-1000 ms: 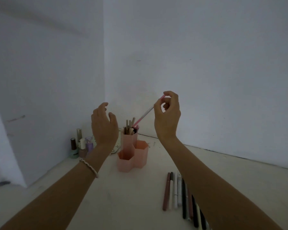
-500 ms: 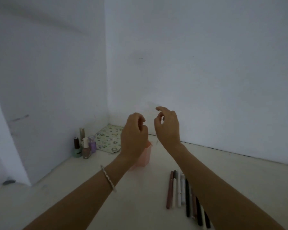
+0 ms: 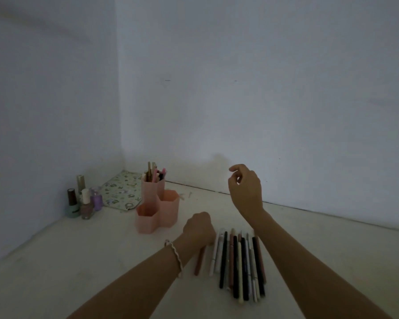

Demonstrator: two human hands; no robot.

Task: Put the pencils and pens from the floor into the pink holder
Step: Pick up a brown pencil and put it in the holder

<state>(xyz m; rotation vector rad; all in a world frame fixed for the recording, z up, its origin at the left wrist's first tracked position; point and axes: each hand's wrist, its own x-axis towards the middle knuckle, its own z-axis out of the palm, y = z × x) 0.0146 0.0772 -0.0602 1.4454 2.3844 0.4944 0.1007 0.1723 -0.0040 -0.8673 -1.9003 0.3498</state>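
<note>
Partly done: several pens standing in the tall back cell of the pink holder [image 3: 156,203], about a dozen pencils and pens [image 3: 238,263] left in a row on the floor, left hand [image 3: 199,227] down on a brown pencil [image 3: 199,261], fingers hidden, right hand [image 3: 245,189] raised, loosely curled, empty.

The pink holder [image 3: 157,209] in front of me looks like matt, smooth plastic. My pens and pencils [image 3: 238,263] show slick, smooth barrels. The nail polish bottles [image 3: 82,201] read as glossy glass. The patterned pouch [image 3: 121,191] appears soft and matt. The floor [image 3: 78,261] is pale, dull, faintly rough.
</note>
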